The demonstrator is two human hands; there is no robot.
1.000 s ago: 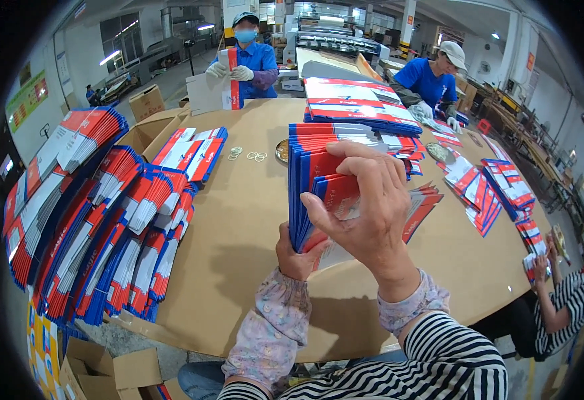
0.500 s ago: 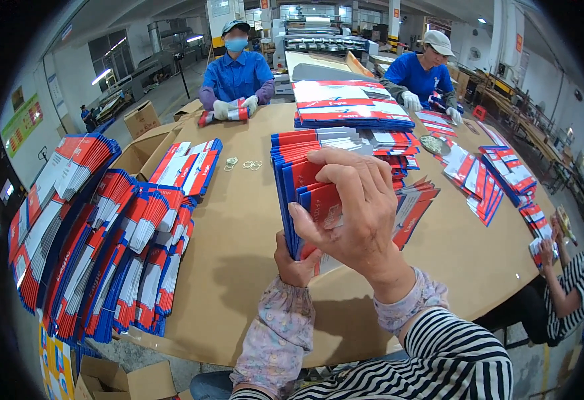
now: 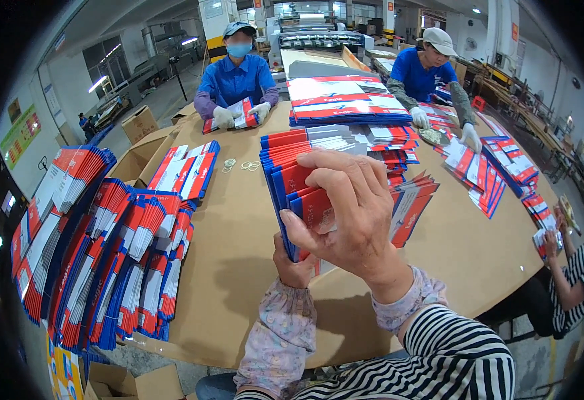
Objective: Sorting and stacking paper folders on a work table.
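A thick, fanned stack of flat folded cartons [image 3: 280, 179], red, white and blue, stands upright in front of me over the table. My left hand [image 3: 297, 268] grips its lower end from below, the thumb against the near face. Across the upper part of the stack curls my right hand [image 3: 352, 207], its thumb on the left side and its fingers bent over the cartons. The right palm hides part of the stack. Just behind my right hand, more fanned cartons [image 3: 412, 203] rest on the table.
Overlapping carton bundles [image 3: 105, 247] fill the left side. Rubber bands [image 3: 250, 166] lie mid-table. A tall carton pile [image 3: 349, 100] stands at the back. Two gloved co-workers [image 3: 237, 83] [image 3: 429, 73] face me; another person [image 3: 575, 273] sits at right. An open box [image 3: 149, 157] stands behind the left bundles.
Both my hands keep their hold on the stack, which sits slightly further left in view. The far-left co-worker's bundle is turned flatter. The far-right co-worker's hand has reached toward the loose cartons.
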